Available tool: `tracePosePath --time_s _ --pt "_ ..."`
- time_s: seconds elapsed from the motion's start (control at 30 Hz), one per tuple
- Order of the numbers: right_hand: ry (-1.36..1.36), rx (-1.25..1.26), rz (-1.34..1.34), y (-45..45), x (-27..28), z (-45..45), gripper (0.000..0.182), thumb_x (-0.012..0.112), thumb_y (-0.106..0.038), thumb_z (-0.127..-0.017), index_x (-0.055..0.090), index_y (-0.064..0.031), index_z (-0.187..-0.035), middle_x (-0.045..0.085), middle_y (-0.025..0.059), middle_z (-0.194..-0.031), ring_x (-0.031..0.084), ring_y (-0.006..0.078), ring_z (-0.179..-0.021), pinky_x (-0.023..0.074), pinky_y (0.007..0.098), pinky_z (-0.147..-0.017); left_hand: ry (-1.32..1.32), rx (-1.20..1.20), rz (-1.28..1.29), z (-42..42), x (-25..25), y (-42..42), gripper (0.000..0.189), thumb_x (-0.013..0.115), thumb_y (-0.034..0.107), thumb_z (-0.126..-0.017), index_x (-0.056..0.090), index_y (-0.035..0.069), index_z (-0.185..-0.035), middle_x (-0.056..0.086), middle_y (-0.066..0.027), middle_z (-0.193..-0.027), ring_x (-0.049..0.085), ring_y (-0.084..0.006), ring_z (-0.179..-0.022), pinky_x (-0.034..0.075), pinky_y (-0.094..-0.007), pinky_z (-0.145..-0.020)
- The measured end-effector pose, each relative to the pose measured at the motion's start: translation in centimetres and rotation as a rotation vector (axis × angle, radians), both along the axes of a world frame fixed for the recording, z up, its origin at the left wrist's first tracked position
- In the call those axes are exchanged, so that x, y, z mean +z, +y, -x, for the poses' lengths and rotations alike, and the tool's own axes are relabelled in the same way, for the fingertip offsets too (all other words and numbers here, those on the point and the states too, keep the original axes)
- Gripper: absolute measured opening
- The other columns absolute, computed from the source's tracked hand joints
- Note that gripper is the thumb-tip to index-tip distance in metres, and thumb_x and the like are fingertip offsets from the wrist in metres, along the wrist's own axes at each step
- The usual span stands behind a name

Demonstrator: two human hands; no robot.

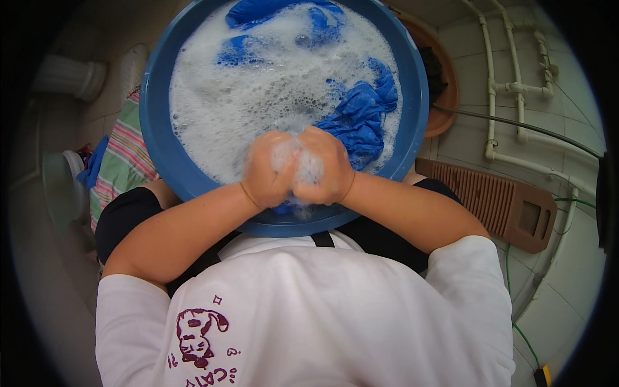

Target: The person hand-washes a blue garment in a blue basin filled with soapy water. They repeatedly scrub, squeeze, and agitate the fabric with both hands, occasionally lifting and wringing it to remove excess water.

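Note:
A large blue plastic basin (157, 121) full of sudsy water stands before me, against my lap. My left hand (268, 169) and my right hand (326, 164) are pressed together over its near side, fingers curled and coated in foam. A wet blue cloth (360, 121) bunches up beside my right hand and runs in under it. More blue shows below the two fists, and they grip the cloth between them, though suds hide most of that part. Farther off, other blue fabric (263, 12) pokes through the white foam (217, 106).
At right lie a brown washboard (474, 198), an orange basin (449, 116) with dark cloth (430, 72), white pipes (491, 58) and a green cord (524, 338). Striped fabric (123, 155), a blue cloth (94, 164) and a white slipper (133, 65) are at left.

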State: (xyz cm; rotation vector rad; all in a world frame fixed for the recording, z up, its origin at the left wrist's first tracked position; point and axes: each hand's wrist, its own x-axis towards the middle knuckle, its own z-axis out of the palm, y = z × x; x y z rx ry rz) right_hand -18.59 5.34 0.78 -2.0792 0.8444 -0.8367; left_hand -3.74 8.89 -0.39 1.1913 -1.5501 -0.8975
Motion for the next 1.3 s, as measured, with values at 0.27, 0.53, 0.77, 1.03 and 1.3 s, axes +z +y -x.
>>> tracePosePath --time_s 0.27,0.53,0.77,1.03,1.3 --pt "0.082 -0.024 -0.356 -3.1 -3.0 -1.0 0.025 0.055 -0.028 -0.066 0.054 -0.0028 -0.064 0.055 0.0171 -0.064 0.051 0.0353 -0.059 0.0413 0.0402 -0.053 0.012 -0.012 -0.195 -0.7 -0.7 -2.6 0.028 0.041 0.020 -0.086 0.055 0.001 -0.070 0.053 -0.0157 -0.065 0.053 -0.0330 -0.065 0.040 -0.0368 -0.060" --pt "-0.189 -0.117 -0.639 -4.5 -2.1 -0.6 0.031 0.050 -0.030 -0.083 0.054 -0.0009 -0.071 0.055 0.0074 -0.069 0.048 0.0149 -0.063 0.0396 0.0298 -0.062 -0.080 0.035 -0.179 -1.2 0.6 -2.6 0.044 0.063 0.041 -0.074 0.052 0.005 -0.097 0.055 -0.0129 -0.086 0.053 -0.0237 -0.079 0.041 -0.0327 -0.072" --pt "0.128 -0.081 -0.648 -4.4 0.2 3.1 0.061 0.055 -0.040 -0.081 0.034 -0.0083 -0.128 0.049 0.0156 -0.118 0.043 0.0232 -0.114 0.0333 0.0310 -0.094 0.300 0.123 -0.472 -9.1 2.3 -3.6 0.024 0.061 0.032 -0.078 0.057 0.008 -0.077 0.054 -0.0021 -0.068 0.049 -0.0145 -0.059 0.039 -0.0256 -0.057" --pt "0.735 0.096 -0.076 -2.8 4.1 4.4 0.052 0.071 -0.037 -0.064 0.058 -0.0084 -0.106 0.061 0.0161 -0.092 0.059 0.0293 -0.086 0.0459 0.0364 -0.075 1.062 0.798 -0.672 -9.8 2.2 -2.5 0.024 0.046 0.026 -0.089 0.049 0.006 -0.103 0.052 -0.0039 -0.078 0.053 -0.0122 -0.063 0.050 -0.0254 -0.058" --pt "1.082 -0.310 0.341 -7.1 5.9 4.1 0.035 0.061 -0.017 -0.064 0.060 -0.0131 -0.099 0.056 0.0117 -0.109 0.052 0.0292 -0.099 0.0395 0.0384 -0.085 0.681 0.718 -0.776 -7.7 4.6 -2.2 0.038 0.049 0.026 -0.087 0.040 0.007 -0.118 0.042 -0.0101 -0.118 0.051 -0.0204 -0.090 0.042 -0.0332 -0.079"
